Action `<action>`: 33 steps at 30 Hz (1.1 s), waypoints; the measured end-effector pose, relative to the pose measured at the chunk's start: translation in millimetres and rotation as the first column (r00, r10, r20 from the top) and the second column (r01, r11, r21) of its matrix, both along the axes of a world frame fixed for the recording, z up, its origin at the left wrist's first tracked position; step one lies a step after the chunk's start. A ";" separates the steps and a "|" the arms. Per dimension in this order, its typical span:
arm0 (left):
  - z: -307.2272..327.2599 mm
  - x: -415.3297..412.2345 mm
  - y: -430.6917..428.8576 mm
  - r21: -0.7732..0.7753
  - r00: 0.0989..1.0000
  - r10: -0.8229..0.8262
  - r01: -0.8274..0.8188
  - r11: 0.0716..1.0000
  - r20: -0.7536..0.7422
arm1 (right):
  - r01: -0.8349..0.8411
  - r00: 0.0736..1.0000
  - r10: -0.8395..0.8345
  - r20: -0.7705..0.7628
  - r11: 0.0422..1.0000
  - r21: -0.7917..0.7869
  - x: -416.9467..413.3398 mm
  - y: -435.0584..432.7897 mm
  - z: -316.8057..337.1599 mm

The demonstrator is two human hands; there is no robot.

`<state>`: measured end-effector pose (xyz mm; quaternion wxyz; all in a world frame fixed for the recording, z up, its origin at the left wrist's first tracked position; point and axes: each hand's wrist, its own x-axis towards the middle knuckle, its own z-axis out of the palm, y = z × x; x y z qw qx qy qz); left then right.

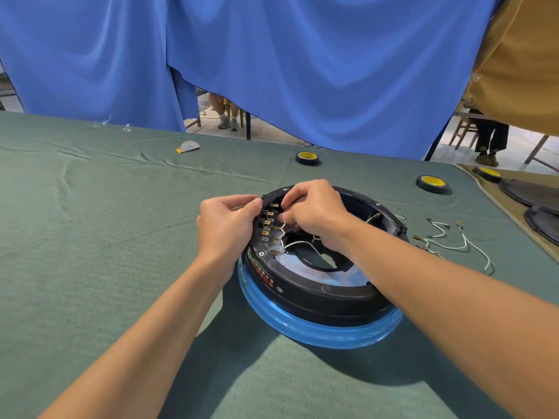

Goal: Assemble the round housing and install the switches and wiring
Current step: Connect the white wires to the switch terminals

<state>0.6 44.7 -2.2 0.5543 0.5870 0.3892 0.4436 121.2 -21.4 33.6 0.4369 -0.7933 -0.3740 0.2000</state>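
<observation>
Both hands are curled and busy on the round housing (317, 297), which lies open side up on the worktop (121, 237) directly under them, seated on a blue ring (317, 331). Our left hand (227, 225) grips the housing's rim from outside, thumb pressed on the top edge, bracing the wall that carries the row of brass terminals (267, 222). Our right hand (314, 213) reaches inside, just beside the left, its fingers bent tight against those terminals. We judge that it pinches the end of one of the white wires (298, 244) that loop below its palm, though the connector itself is hidden under the fingers.

The risks, as we read them, come from the crowding. The terminals stand close together, so a connector pushed blind could slide onto the neighbouring tab and wire the wrong switch. A push at an angle could bend a tab or seat the connector only halfway, leaving a loose joint. If our left hand eases its brace, the push could shove the housing across the cloth or tip it off the ring. The wires already fitted run under our right wrist, and dragging on them could pull one off. More loose wires (447, 240) lie to the right of our right hand, well apart, and could tangle when picked up.
</observation>
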 end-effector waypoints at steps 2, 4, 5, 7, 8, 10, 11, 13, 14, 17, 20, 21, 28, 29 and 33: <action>0.4 -1.0 1.0 0.012 1.000 -0.013 0.013 1.000 -0.009 | -0.013 0.998 0.014 -0.060 1.000 0.011 0.9 -0.5 2.2; 1.0 -1.1 2.1 0.015 0.999 -0.030 0.030 0.999 -0.017 | -0.028 0.997 0.028 -0.068 1.000 0.006 1.3 -1.5 2.6; 1.3 -1.2 2.3 0.015 0.999 -0.038 0.038 0.999 -0.018 | -0.032 0.997 0.032 -0.065 0.999 0.002 0.7 -1.7 2.2; 1.3 -1.2 2.9 0.018 0.999 -0.045 0.045 0.999 -0.020 | -0.022 0.998 0.022 -0.058 1.000 -0.001 -1.1 -1.3 1.0; 1.3 -1.2 3.1 0.021 0.999 -0.045 0.046 0.999 -0.022 | -0.009 0.998 0.009 -0.055 1.000 -0.001 -1.8 -0.6 0.2; 1.6 -1.0 3.6 0.023 0.999 -0.047 0.047 0.999 -0.020 | 0.012 0.998 -0.012 -0.055 1.000 0.002 -2.3 1.0 -1.2; 1.6 -0.8 3.9 0.022 0.999 -0.047 0.048 0.999 -0.019 | 0.014 0.998 -0.014 -0.057 1.000 0.001 -2.3 1.4 -1.6; 1.4 -0.5 4.1 0.019 0.999 -0.048 0.049 0.999 -0.019 | 0.005 0.999 -0.006 -0.052 1.000 -0.006 -1.3 2.1 -1.6; 1.4 -0.5 4.0 0.019 0.999 -0.048 0.049 0.999 -0.019 | -0.004 0.999 0.003 -0.043 1.000 -0.012 -0.8 2.1 -1.1; 0.7 0.3 3.7 0.021 0.999 -0.033 0.033 0.999 -0.014 | -0.056 0.998 0.056 -0.019 0.998 -0.018 1.3 2.3 1.4; 0.6 0.3 2.7 0.019 1.000 -0.028 0.028 0.999 -0.007 | -0.129 0.989 0.133 0.071 0.990 -0.056 2.2 1.6 3.4; 0.3 0.1 2.6 0.019 1.000 -0.030 0.030 0.999 -0.005 | -0.149 0.977 0.160 0.143 0.985 -0.085 2.0 0.5 3.5; -0.1 -0.6 0.0 0.050 0.999 -0.050 0.050 0.997 -0.006 | -0.195 0.825 0.272 0.494 0.960 -0.204 -0.1 -12.8 13.7; 0.0 -0.7 0.0 0.056 0.999 -0.047 0.047 0.997 -0.008 | -0.194 0.796 0.287 0.533 0.955 -0.224 -2.4 -14.0 13.7; 0.0 -1.1 -0.4 0.067 0.999 -0.033 0.033 0.997 -0.009 | -0.196 0.792 0.296 0.534 0.952 -0.236 -8.9 -17.8 9.3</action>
